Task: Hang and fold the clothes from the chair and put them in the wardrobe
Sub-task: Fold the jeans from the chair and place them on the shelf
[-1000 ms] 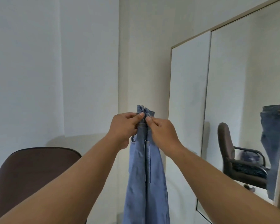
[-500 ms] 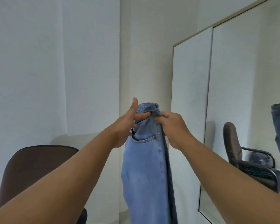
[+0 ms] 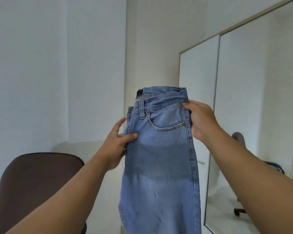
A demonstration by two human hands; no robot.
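Right now the jeans [image 3: 161,149] hang in mid-air, doubled lengthwise, well above the chair [image 3: 37,179]. The left hand [image 3: 116,146] pinches the fly edge with its thumb in front; the right hand [image 3: 201,120] grips the waistband side. Folding seems underway — next, the legs probably need bringing up toward the waist.

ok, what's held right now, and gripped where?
The jeans. The left hand pinches their left edge below the waistband; the right hand grips the right side seam at the waistband and pocket. The legs hang down.
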